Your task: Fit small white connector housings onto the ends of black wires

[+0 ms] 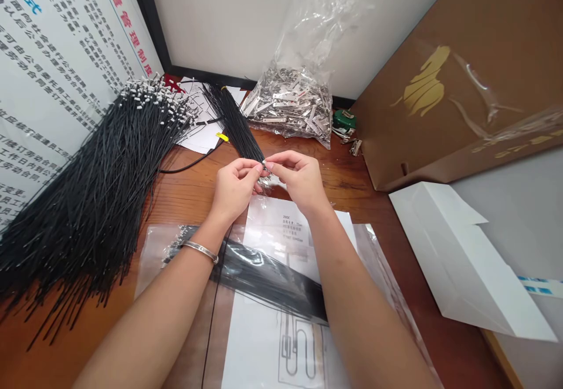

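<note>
My left hand (235,188) and my right hand (295,179) meet over the wooden table (185,192), fingertips pinched together. Between them sits a small silver metal clip (265,168) at the end of a black cord, and a few shiny clips (269,182) lie just under the fingers. A small bundle of black cords (233,122) runs from the hands toward the back wall. A silver bracelet is on my left wrist. Under my forearms lies a clear plastic bag with black cords (268,277) on white paper.
A big heap of black cords with white tips (88,201) fills the left side. A clear bag of metal clips (290,104) stands at the back. A brown cardboard box (457,78) and a white paper bag (457,260) are on the right. A printed board leans at left.
</note>
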Tool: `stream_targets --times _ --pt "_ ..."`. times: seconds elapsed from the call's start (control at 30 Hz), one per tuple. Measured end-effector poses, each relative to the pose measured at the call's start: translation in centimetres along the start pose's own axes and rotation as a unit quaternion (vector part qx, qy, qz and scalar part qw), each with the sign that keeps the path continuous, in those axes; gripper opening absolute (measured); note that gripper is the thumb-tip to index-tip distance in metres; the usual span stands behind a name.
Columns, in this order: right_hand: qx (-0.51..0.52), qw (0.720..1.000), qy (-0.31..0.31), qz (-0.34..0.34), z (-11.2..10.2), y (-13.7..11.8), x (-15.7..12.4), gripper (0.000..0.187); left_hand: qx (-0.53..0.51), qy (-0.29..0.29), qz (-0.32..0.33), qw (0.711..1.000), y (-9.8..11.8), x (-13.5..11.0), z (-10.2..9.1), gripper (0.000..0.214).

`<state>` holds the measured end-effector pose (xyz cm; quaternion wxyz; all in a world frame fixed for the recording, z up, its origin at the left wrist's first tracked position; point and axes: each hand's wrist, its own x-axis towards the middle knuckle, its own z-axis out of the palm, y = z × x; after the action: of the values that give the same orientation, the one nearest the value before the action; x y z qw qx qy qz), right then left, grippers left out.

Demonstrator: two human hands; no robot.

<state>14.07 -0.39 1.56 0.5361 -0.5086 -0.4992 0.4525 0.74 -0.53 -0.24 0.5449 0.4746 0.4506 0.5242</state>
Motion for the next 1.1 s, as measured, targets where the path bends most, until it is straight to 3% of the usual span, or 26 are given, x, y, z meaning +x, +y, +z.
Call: stream_targets --times 0.83,1.1 --pt "0.003 0.999 -0.003 0.04 -0.24 0.26 0.11 0.013 0.025 0.014 -0.004 1.0 0.1 -0.17 0.08 0.018" --pt "0.047 0.995 -0.006 0.089 -0.21 0.61 0.14 0.02 0.044 0.025 -0.002 0.999 0.2 -0.22 0.24 0.016"
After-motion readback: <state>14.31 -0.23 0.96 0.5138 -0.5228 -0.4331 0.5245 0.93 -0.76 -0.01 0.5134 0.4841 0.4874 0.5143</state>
